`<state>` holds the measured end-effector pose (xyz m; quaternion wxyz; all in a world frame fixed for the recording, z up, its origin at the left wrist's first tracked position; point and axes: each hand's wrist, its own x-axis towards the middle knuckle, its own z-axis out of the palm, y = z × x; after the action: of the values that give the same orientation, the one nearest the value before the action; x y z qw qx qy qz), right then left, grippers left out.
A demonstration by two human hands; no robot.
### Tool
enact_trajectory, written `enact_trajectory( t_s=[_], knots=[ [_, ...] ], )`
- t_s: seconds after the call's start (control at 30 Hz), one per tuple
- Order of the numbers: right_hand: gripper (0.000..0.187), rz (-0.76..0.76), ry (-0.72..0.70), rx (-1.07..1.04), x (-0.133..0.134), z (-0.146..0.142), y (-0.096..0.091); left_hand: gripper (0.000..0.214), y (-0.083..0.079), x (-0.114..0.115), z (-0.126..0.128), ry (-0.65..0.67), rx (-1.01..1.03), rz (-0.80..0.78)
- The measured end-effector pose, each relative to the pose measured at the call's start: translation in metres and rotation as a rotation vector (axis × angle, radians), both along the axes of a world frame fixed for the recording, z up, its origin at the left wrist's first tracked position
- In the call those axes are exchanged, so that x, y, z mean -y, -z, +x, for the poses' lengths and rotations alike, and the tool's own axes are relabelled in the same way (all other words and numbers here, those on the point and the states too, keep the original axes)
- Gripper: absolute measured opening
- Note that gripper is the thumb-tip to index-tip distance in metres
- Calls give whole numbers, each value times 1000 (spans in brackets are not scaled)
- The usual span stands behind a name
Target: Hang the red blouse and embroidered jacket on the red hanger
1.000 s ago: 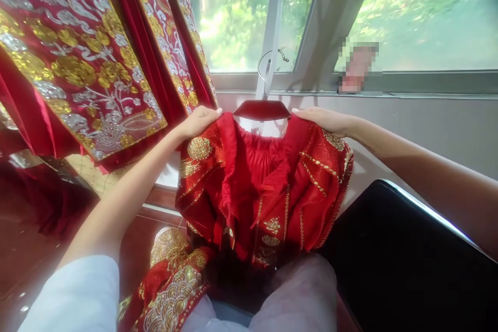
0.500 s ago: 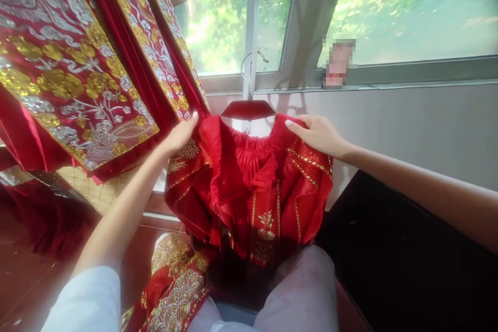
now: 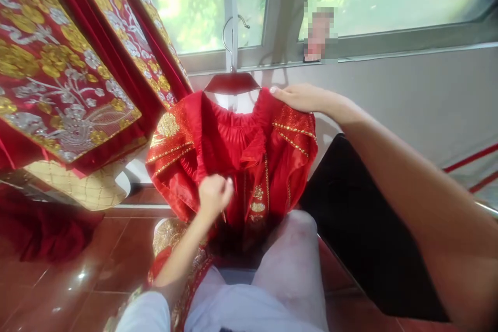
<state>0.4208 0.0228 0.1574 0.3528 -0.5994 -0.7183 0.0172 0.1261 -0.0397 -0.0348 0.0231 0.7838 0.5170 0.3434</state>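
A red jacket with gold beading, a gathered neckline and an open front hangs from a dark red hanger with a metal hook. My right hand grips its right shoulder, thumb on top and the other fingers mostly hidden by the cloth. At the left front edge of the jacket, my left hand is closed on the fabric. Gold embroidery shows on the left shoulder, and the lower part of the jacket falls into shadow between my knees.
Red panels with gold and silver embroidery hang at the left. Another gold-and-red embroidered cloth lies by my left leg. A black panel-like object stands at the right. Behind the hanger are a window frame and a pale wall.
My left hand has left the jacket's left shoulder and come down and inward to its front edge. My right hand stays on the right shoulder. The view has shifted somewhat.
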Motion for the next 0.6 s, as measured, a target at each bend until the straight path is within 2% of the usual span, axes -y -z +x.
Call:
enact_trajectory(
  t_s=[0.07,0.1,0.17,0.23,0.27,0.33,0.4,0.5,0.6],
  knots=[
    [44,106,133,-55,31,-17,14,33,48,7,23,11,-13,-210],
    [43,192,195,-123,49,-30,29,31,64,5,34,-13,8,-254],
    [45,371,331,-280,85,-61,74,32,80,-9,54,-110,105,-319],
    [42,467,353,-401,112,-97,130,40,83,-32,70,-182,192,-368],
    [38,427,323,-443,121,-114,158,41,82,-44,76,-191,220,-389],
    [32,229,253,-538,130,-143,207,37,80,-65,83,-173,255,-409],
    [30,56,188,-677,131,-164,241,31,83,-79,84,-148,288,-411],
    [28,-117,109,-758,122,-177,268,26,97,-74,70,-111,342,-403],
    [32,-231,81,-752,114,-181,283,23,117,-39,43,-64,377,-422]
  ],
)
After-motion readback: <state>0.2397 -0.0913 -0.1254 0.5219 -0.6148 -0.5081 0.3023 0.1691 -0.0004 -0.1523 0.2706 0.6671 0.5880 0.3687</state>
